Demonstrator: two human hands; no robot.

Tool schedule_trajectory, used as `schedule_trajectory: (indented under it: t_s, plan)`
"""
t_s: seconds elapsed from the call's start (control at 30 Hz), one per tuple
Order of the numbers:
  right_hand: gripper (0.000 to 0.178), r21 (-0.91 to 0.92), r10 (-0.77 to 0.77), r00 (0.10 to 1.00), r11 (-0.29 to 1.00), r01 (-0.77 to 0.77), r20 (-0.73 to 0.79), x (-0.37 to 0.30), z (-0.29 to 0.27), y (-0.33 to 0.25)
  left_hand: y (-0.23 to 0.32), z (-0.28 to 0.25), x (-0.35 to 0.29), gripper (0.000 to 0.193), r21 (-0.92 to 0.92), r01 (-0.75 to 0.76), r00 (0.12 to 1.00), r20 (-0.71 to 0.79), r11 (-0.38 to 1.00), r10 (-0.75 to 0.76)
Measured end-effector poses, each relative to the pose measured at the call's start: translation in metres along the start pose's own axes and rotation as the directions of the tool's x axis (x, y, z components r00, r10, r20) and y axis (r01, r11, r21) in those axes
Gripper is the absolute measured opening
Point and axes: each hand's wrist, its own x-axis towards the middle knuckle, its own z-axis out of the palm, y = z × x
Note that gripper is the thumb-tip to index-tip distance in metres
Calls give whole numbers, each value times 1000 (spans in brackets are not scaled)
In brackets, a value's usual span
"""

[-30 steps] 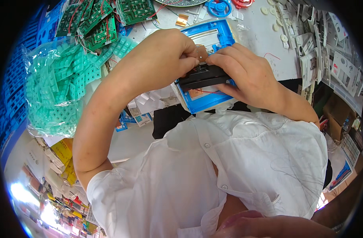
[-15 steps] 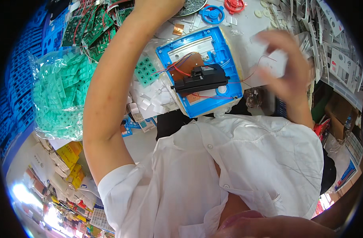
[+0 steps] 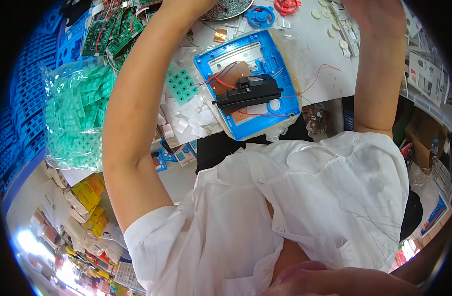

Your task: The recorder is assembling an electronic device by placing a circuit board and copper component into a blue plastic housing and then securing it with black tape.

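In front of me lies a blue plastic housing [image 3: 282,84] on clear plastic wrap. A black battery case [image 3: 255,92] rests across it, with thin red and blue wires. My left hand [image 3: 192,7] reaches to the top edge, beside a round tray [image 3: 238,14] of small metal pieces. Its fingers are cut off by the frame. Up at the far right, my right hand [image 3: 375,11] is close to a row of white plastic strips [image 3: 348,30]; its fingers, too, lie beyond the picture. What either hand holds is hidden.
A clear bag of green rubber keypads [image 3: 78,116] stands at left, below green circuit boards [image 3: 118,37]. One keypad [image 3: 181,85] lies beside white foam bits [image 3: 191,118]. A blue ring part [image 3: 260,17] and a red ring part [image 3: 287,5] sit at the back.
My right hand has moved away from beside the blue housing, up to the far right. My left hand has shifted slightly left and up, still near the round tray.
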Motion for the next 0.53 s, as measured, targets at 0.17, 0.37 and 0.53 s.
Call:
schedule_trajectory:
  t_s: [0.17, 0.37, 0.53]
  plan:
    - [47, 376, -39, 993, 927, -7, 115, -36, -8, 9, 65, -80, -67, 17, -611, 220, 975, 172, 760, -144]
    - [50, 435, 309, 924, 817, -379, 225, -68, 42, -61, 111, -71, -163, 16, -417, -31, 978, -200, 908, -58]
    - [54, 533, -115, 881, 829, -169, 458, -59, 49, -19, 118, -66, -177, 21, -433, 10, 962, -242, 901, -126]
